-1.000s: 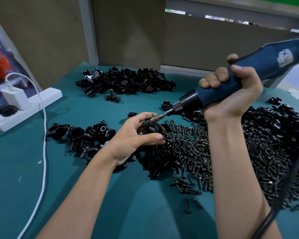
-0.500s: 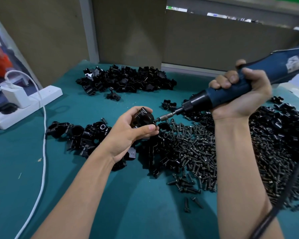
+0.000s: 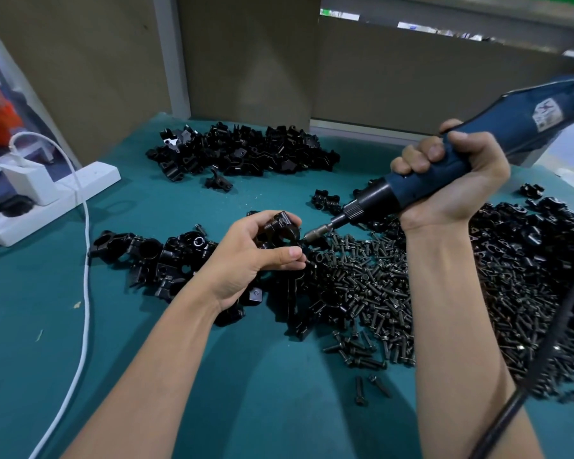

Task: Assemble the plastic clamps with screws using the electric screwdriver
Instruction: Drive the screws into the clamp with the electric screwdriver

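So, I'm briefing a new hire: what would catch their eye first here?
The blue screwdriver, gripped in the right hand at upper right, points its bit down at the black clamp the left hand holds at centre. Below them, a wide heap of dark screws spreads over the teal table.

Bright, even overhead light. Soft shadows on teal cloth-covered table (image 3: 279, 409). Fisheye bending at edges. Dark blue electric screwdriver (image 3: 497, 134) slightly blurred at far end.
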Tool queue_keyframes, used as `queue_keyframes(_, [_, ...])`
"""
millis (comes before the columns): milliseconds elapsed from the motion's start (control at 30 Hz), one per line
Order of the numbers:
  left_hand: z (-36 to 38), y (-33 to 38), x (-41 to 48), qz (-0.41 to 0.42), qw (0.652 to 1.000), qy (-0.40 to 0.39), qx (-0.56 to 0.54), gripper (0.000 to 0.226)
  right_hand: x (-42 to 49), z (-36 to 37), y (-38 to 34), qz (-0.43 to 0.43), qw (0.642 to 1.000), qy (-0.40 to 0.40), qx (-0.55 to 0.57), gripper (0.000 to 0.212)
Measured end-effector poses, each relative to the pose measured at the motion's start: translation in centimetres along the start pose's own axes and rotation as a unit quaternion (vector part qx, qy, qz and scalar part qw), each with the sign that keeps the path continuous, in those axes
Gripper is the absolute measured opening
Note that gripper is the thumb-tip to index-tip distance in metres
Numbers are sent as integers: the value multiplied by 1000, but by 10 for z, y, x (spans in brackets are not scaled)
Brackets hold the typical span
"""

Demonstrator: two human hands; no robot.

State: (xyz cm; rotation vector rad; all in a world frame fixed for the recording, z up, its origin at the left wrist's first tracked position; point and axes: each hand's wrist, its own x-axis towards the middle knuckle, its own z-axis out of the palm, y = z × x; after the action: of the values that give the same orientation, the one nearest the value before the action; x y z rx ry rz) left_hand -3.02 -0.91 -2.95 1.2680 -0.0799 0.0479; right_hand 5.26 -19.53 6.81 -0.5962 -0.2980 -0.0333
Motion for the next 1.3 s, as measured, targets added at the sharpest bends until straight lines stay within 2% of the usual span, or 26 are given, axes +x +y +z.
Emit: queue_keyframes(1300, [-1,-2,2,33,999,32,15,36,6,-11,11,10,996,75,46,4])
